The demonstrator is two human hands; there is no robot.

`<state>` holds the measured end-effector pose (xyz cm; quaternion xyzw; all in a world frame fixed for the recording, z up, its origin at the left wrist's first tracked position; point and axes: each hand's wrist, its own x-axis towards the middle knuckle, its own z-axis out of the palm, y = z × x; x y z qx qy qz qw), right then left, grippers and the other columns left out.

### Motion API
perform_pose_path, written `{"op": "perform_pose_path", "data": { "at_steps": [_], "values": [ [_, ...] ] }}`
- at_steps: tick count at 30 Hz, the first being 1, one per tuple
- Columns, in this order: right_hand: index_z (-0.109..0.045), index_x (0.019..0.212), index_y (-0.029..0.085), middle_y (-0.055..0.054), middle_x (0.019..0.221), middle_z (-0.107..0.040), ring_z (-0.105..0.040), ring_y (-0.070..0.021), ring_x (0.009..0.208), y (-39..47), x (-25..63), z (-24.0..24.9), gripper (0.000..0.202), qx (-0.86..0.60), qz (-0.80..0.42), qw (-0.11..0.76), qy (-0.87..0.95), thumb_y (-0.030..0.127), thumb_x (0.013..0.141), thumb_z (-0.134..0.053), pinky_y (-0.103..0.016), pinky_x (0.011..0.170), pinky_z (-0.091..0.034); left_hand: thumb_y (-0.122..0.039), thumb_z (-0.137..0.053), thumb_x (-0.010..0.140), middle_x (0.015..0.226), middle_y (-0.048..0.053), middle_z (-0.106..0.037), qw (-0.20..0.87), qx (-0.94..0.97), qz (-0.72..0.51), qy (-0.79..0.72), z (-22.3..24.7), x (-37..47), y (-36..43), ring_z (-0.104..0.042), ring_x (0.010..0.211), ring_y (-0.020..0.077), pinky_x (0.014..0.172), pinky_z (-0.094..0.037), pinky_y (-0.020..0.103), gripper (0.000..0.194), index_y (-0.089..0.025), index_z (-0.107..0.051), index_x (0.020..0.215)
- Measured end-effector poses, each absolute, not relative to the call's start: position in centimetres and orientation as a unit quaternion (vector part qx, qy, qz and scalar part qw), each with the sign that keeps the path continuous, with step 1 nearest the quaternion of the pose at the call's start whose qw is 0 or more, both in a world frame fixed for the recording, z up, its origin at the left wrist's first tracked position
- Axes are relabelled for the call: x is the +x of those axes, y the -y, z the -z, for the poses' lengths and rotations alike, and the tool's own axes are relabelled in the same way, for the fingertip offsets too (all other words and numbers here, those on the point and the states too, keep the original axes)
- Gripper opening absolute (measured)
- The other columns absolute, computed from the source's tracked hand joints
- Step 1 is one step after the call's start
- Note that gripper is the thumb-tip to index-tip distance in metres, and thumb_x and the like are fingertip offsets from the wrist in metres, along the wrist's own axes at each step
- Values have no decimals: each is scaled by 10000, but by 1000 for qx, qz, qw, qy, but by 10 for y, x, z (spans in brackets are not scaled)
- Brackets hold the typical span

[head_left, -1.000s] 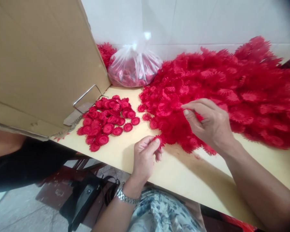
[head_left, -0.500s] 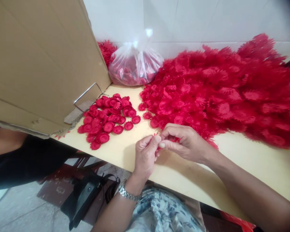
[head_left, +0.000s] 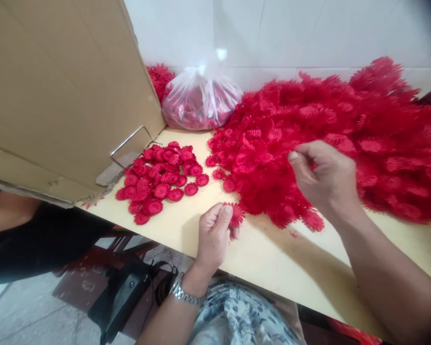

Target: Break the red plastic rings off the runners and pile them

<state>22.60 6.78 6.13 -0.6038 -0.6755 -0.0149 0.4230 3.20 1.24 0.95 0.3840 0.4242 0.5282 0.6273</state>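
Observation:
My left hand (head_left: pixel 215 235) is closed above the near part of the table, with a red fringed paper flower (head_left: pixel 236 214) pinched between thumb and fingers. The flower's pointed petals stick out to the right of the thumb. My right hand (head_left: pixel 325 177) is raised in front of the big heap of red fringed flowers (head_left: pixel 273 139). Its thumb and forefinger meet in a pinch; whatever is between them blends into the red behind. To the left of my left hand lies a smaller pile of compact red rosettes (head_left: pixel 161 177).
A tied clear plastic bag (head_left: pixel 203 103) of red pieces stands against the white wall (head_left: pixel 273 33). On the left a tall cardboard sheet (head_left: pixel 64 96) with a bent metal wire (head_left: pixel 127 141) borders the table (head_left: pixel 187 218). Beyond it another person's arm (head_left: pixel 17 211) shows.
My right hand has left my left hand and moved up and right, over the big heap. More of the flower in my left hand now shows.

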Motion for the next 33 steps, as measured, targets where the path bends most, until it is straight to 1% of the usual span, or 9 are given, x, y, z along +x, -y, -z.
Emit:
{"op": "perform_pose_path", "data": {
  "at_steps": [4, 10, 13, 16, 19, 22, 25, 29, 33],
  "values": [
    [-632, 1023, 145, -168, 1011, -624, -571, -307, 961, -72, 241, -64, 258, -596, 118, 362, 707, 281, 865, -479, -463, 840, -448, -369, -519, 853, 511, -43, -480, 616, 406, -524, -425, -12, 34, -18, -449, 446, 70, 442, -327, 200, 303, -164, -481, 633],
    [-634, 950, 184, -30, 786, -648, -606, -146, 688, -50, 194, -59, 146, -426, -239, 343, 802, 244, 851, -544, -265, 608, -492, -425, -473, 867, 504, -48, -453, 572, 430, -526, -460, -20, 44, -23, -417, 429, 67, 419, -311, 194, 350, -169, -471, 628],
    [-629, 840, 179, -8, 706, -628, -587, -115, 633, -44, 182, -53, 148, -410, -244, 333, 813, 161, 863, -484, -229, 570, -463, -467, -402, 884, 463, -44, -437, 573, 450, -498, -471, -18, 44, -21, -405, 412, 80, 410, -310, 203, 396, -173, -479, 631],
    [-625, 843, 195, -23, 737, -649, -602, -138, 650, -49, 192, -54, 138, -453, -140, 373, 797, 164, 850, -491, -254, 579, -479, -472, -397, 880, 533, -23, -500, 569, 504, -436, -482, -16, 33, -19, -441, 439, 90, 432, -337, 215, 381, -164, -552, 720],
    [-621, 988, 234, -70, 863, -657, -616, -221, 789, -65, 218, -62, 204, -521, 27, 353, 777, 228, 869, -455, -361, 661, -506, -383, -428, 883, 697, 22, -591, 445, 623, -379, -520, -20, 11, -27, -507, 571, 122, 532, -397, 243, 293, -163, -613, 823],
    [-496, 1238, 312, -84, 1060, -613, -552, -322, 1005, -83, 243, -67, 364, -569, 132, 296, 756, 307, 884, -409, -533, 817, -452, -260, -403, 888, 815, 76, -623, 138, 734, -300, -594, -29, -16, -45, -537, 807, 210, 754, -410, 343, 261, -158, -642, 860],
    [-459, 1285, 301, -87, 1171, -579, -511, -353, 1095, -90, 253, -66, 411, -573, 169, 278, 752, 334, 875, -444, -574, 888, -401, -205, -429, 854, 888, 115, -603, -61, 747, -163, -642, -34, -34, -65, -496, 892, 280, 792, -377, 420, 223, -152, -639, 905],
    [-597, 1109, 275, -61, 1064, -642, -589, -292, 989, -78, 243, -61, 276, -532, 139, 320, 771, 326, 872, -466, -505, 856, -443, -105, -420, 812, 906, 116, -576, -108, 774, -77, -619, -27, -41, -79, -482, 894, 282, 769, -373, 417, 232, -165, -621, 909],
    [-631, 1017, 343, -15, 1039, -653, -592, -268, 971, -60, 229, -64, 217, -536, 88, 343, 766, 334, 871, -470, -487, 871, -440, -53, -421, 776, 868, 99, -569, -74, 773, -132, -616, -23, -43, -78, -490, 873, 264, 760, -375, 405, 220, -179, -596, 823]
  ]
}}
